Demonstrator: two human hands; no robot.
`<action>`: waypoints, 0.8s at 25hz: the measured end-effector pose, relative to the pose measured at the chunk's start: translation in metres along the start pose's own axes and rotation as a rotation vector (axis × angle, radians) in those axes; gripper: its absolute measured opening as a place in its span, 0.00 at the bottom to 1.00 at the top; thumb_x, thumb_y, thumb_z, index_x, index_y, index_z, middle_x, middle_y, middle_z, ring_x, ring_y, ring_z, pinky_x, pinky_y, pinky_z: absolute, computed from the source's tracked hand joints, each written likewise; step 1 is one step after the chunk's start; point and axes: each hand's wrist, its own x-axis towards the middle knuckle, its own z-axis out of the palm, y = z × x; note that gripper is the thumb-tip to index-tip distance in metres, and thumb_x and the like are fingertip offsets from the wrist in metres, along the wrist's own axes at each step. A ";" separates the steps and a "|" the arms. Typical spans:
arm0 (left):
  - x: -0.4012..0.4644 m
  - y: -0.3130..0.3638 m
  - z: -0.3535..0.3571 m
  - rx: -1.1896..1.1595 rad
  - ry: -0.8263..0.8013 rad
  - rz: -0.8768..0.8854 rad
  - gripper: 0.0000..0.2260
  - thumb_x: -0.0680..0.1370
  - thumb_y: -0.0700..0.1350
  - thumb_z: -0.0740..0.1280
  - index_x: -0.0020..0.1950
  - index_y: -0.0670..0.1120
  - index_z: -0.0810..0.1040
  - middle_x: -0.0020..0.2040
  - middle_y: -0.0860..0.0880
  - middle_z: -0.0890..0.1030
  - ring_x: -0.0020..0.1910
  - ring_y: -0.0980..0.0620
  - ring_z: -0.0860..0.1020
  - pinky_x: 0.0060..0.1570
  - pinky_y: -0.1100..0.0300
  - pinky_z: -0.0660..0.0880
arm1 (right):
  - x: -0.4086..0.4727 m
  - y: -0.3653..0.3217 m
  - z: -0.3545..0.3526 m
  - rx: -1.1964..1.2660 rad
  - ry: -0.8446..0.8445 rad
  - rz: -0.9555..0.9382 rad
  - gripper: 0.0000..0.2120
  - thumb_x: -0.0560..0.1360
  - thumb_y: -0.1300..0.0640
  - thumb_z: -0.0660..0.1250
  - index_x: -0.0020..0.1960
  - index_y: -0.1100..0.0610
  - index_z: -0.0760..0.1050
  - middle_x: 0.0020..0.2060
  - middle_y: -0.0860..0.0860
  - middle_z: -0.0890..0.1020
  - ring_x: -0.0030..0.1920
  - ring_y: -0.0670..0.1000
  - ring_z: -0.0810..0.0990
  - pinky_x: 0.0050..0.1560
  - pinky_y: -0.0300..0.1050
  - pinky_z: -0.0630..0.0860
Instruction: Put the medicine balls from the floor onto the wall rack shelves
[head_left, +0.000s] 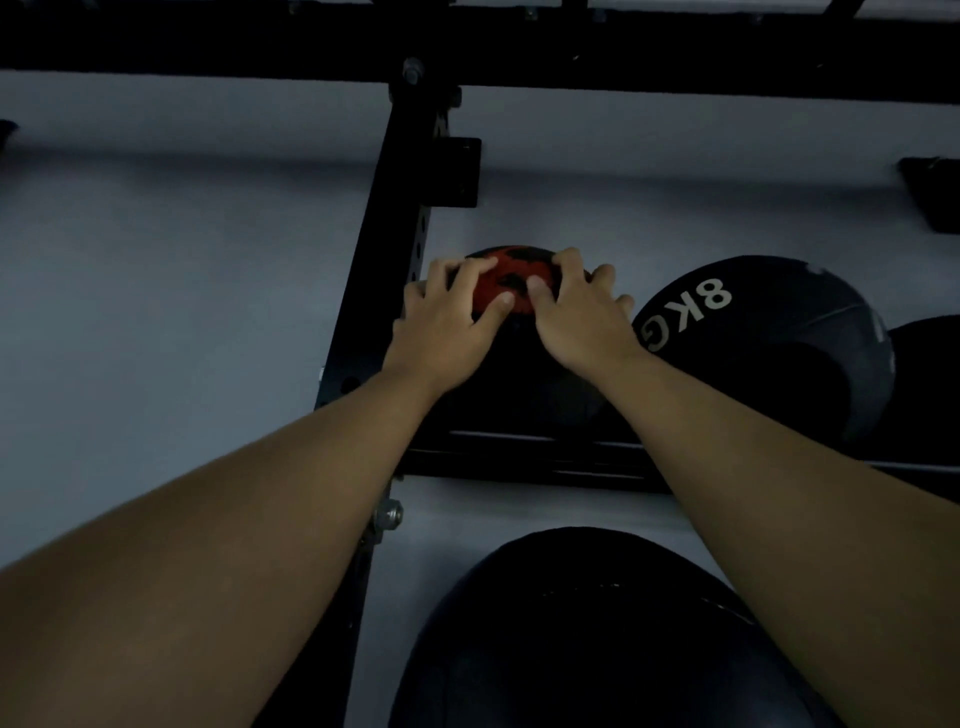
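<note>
Nearest, low in view, sat a large dark ball (597, 634) on what seemed a lower shelf; its support was hidden. Both bare forearms reached over it toward the wall.

Beyond, the left hand (447, 327) and right hand (576, 317) lay spread on a black medicine ball with a red mark (506, 283). Fingers were splayed wide over its top and near face, thumbs nearly meeting at the red patch. Palms pressed rather than clasped; neither hand wrapped the ball. Judged: the ball was being seated and steadied on the shelf so it would not roll forward off the rails.

That ball rested on a black shelf rail (519, 452), tucked just beside the rack upright (395, 249) on its left. To its right, touching or nearly so, sat a ball marked 8KG (769, 338), with another dark ball edge at the far right. Packing them side by side likely kept each from rolling.

Farther off, the upright rose to a bolted crossbar (467, 57) at the top. A black bracket (460, 171) stood on the upright.

Behind all was a plain pale wall (182, 260), matte, evenly grey. Lighting was dim; floor not in view.
</note>
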 end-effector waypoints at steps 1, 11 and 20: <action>0.000 -0.001 0.001 -0.016 -0.004 -0.012 0.25 0.86 0.61 0.59 0.83 0.58 0.64 0.81 0.49 0.63 0.80 0.39 0.61 0.74 0.32 0.68 | 0.001 0.001 -0.003 -0.017 -0.029 -0.015 0.25 0.84 0.38 0.53 0.77 0.47 0.61 0.72 0.59 0.65 0.71 0.69 0.66 0.63 0.59 0.67; -0.003 0.011 -0.003 0.081 -0.112 -0.030 0.28 0.87 0.61 0.54 0.86 0.56 0.56 0.86 0.48 0.57 0.84 0.38 0.55 0.76 0.36 0.65 | -0.005 0.021 -0.032 -0.078 -0.234 -0.070 0.33 0.83 0.36 0.56 0.84 0.43 0.52 0.80 0.60 0.59 0.77 0.69 0.64 0.77 0.58 0.62; -0.026 0.067 -0.023 0.274 -0.259 -0.063 0.28 0.83 0.56 0.66 0.82 0.52 0.65 0.82 0.45 0.64 0.80 0.39 0.64 0.74 0.38 0.71 | -0.053 0.043 -0.075 -0.001 -0.254 -0.143 0.24 0.84 0.45 0.61 0.79 0.49 0.66 0.68 0.59 0.73 0.68 0.60 0.75 0.61 0.45 0.69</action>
